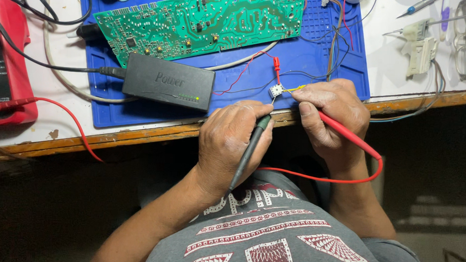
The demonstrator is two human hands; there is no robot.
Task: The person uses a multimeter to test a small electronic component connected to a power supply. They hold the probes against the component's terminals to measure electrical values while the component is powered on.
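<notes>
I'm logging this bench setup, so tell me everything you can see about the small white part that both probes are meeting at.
The small white blocky component looks like plastic and lies on the blue ribbed work mat near the front edge of the bench. Thin red, yellow and dark wires run from it. The left hand brings a black probe up to it from below; the right hand, holding a red probe, reaches it beside the yellow wire.

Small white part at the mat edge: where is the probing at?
Set up: the green circuit board and black power adapter lie on the blue mat, with the red multimeter at the left. In hand: the left hand holds the black probe and the right hand the red probe, both tips at the small white component. The meter's display is not legible here.
</notes>
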